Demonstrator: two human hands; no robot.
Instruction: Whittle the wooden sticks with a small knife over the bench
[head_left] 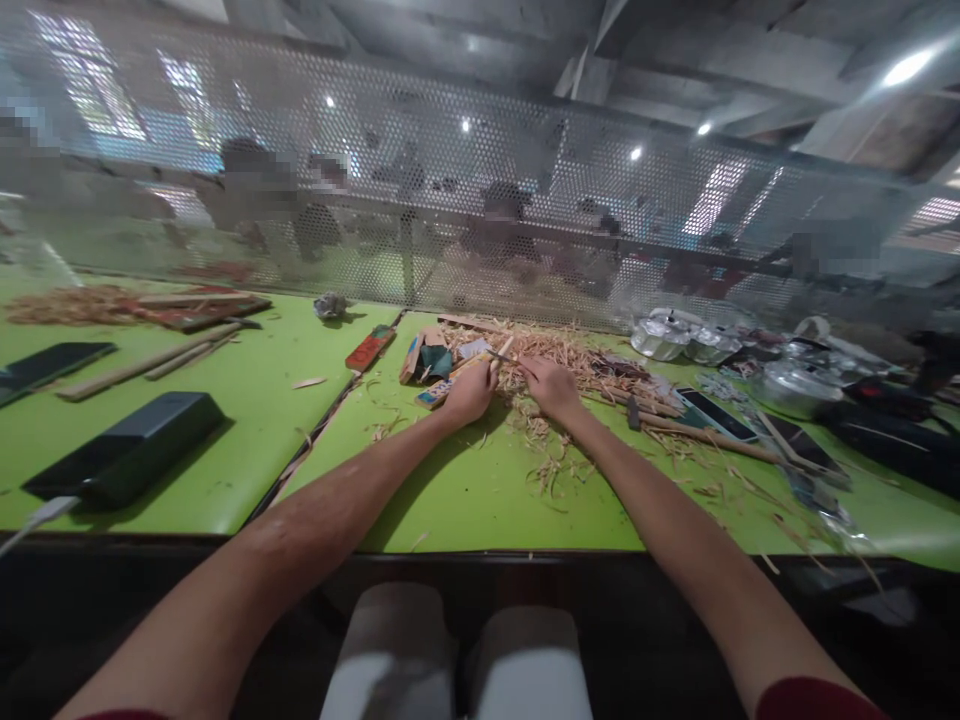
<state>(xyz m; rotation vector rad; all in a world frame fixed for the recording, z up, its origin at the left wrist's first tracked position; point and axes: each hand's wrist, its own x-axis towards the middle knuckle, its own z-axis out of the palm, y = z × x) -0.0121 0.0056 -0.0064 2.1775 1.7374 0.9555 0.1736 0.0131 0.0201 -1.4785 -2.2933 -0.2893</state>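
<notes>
My left hand (471,392) is closed around a thin pale wooden stick (507,346), whose tip sticks up past the fingers. Close beside it, my right hand (552,386) is closed on a knife, its handle mostly hidden by the fingers. The narrow dark blade (496,355) points left and crosses the stick near the left hand. A heap of curly wood shavings (574,350) lies behind and under both hands. Just left of the left hand are small colourful boxes (433,396) and a dark green piece (436,362).
A hammer (634,412), phone (716,414) and shiny metal containers (664,335) lie to the right. Leftward are a red box (370,348), a black device (127,448) with a cable, and wooden sticks (150,360). A perforated metal screen (450,230) rises behind the green table (465,500).
</notes>
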